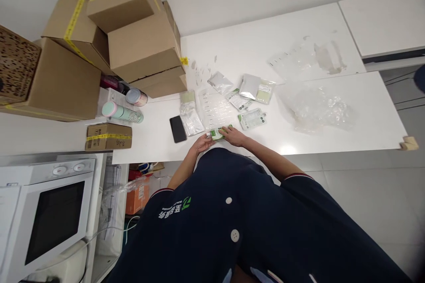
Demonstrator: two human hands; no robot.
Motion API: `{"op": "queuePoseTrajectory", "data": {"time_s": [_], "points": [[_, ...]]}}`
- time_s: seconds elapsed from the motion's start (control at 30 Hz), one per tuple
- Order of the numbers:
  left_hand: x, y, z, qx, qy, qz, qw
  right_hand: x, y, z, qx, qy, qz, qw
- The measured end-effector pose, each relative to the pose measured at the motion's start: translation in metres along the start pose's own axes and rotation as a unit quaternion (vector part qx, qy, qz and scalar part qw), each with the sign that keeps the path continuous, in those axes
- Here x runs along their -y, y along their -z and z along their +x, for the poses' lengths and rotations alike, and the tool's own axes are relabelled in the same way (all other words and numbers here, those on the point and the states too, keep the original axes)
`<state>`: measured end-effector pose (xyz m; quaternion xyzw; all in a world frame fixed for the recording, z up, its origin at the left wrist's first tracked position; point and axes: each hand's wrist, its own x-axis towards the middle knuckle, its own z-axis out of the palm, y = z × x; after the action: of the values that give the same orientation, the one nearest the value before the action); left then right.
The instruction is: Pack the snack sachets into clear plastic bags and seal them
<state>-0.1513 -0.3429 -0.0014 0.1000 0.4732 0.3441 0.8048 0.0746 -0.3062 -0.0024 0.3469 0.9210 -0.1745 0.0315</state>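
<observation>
A small green and white packet is held between my two hands at the front edge of the white table. My left hand grips its left end, and the fingers of my right hand are closed on its right end. Just beyond lies a clear plastic sheet with rows of marks. A green and white packet rests to the right, with a silver pouch behind it. Left of the sheet are another silver pouch and a black phone.
Cardboard boxes are stacked at the back left, near a mint green bottle and a small carton. Crumpled clear plastic lies on the right. A white microwave stands at the lower left.
</observation>
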Motion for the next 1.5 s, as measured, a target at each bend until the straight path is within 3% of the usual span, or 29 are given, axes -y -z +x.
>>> {"op": "queuePoseTrajectory", "data": {"time_s": [0.1,0.23,0.43,0.6,0.7,0.77,0.87,0.93,1.03,1.13,1.3,1.4,1.5], "points": [[0.001,-0.005,0.005,-0.059,0.021,0.009,0.998,-0.003,0.009,0.004,-0.016,-0.005,0.001,1.000],[0.001,-0.009,0.005,-0.075,0.030,0.011,0.997,-0.004,0.013,0.009,-0.060,-0.037,-0.005,0.998],[-0.002,-0.008,0.001,-0.083,0.030,0.014,0.996,0.002,-0.009,-0.005,-0.052,0.017,-0.007,0.998],[-0.005,-0.011,-0.001,-0.095,0.033,0.027,0.995,0.006,-0.022,-0.010,-0.061,0.018,-0.019,0.998],[-0.006,-0.013,-0.010,-0.103,0.023,0.043,0.994,0.009,-0.018,-0.003,-0.063,-0.003,-0.022,0.998],[-0.005,-0.014,-0.020,-0.146,-0.028,0.109,0.983,0.013,-0.010,0.003,-0.056,-0.011,-0.021,0.998],[-0.005,-0.016,-0.032,-0.198,-0.173,0.279,0.924,0.018,0.008,0.006,-0.021,-0.016,-0.011,1.000],[-0.005,-0.018,-0.035,-0.173,-0.227,0.357,0.889,0.018,0.022,0.008,0.030,-0.015,0.016,0.999],[-0.006,-0.020,-0.029,-0.125,-0.203,0.384,0.892,0.009,0.037,0.013,0.125,-0.023,0.081,0.989],[-0.005,-0.018,-0.015,-0.142,-0.173,0.378,0.898,-0.008,0.046,0.025,0.174,-0.042,0.121,0.976],[-0.011,-0.014,0.012,-0.213,-0.162,0.440,0.857,-0.030,0.050,0.045,0.139,-0.139,0.113,0.974],[-0.021,-0.016,0.027,-0.240,-0.137,0.450,0.849,-0.028,0.047,0.043,0.071,-0.198,0.076,0.975],[-0.030,-0.017,0.038,-0.255,-0.103,0.429,0.861,-0.020,0.037,0.027,-0.017,-0.157,0.020,0.987]]}}
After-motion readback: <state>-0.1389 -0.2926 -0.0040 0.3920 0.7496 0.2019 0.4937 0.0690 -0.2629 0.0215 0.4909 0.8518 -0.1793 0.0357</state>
